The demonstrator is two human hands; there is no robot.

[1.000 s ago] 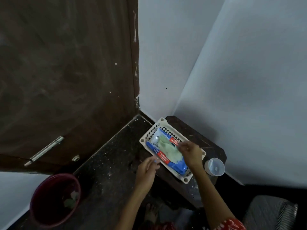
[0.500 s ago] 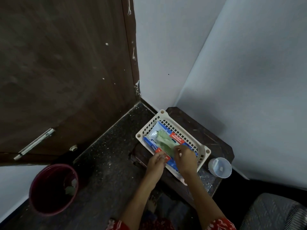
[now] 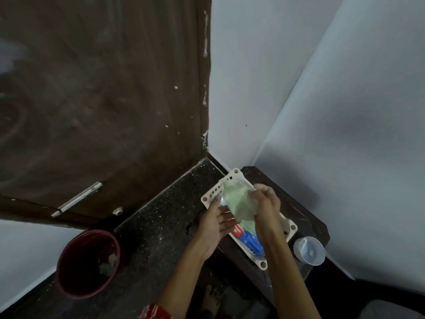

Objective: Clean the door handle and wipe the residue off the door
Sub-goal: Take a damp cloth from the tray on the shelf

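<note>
At far left, your door (image 3: 92,100) carries its metal handle (image 3: 78,199) low down, above a red bucket (image 3: 88,263). Over the white basket (image 3: 291,226) on the tabletop (image 3: 305,210), your left hand (image 3: 215,223) keeps no grip, fingers straight under the green cloth (image 3: 239,203). Your right hand (image 3: 266,210) has a closed grip on that cloth. A clear cup (image 3: 309,249) stands just right.

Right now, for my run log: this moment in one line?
right hand: grips green cloth | left hand: on packet | packet: in basket

Left hand (image 3: 213,223) outstretched, right hand (image 3: 268,210) curled.
</note>
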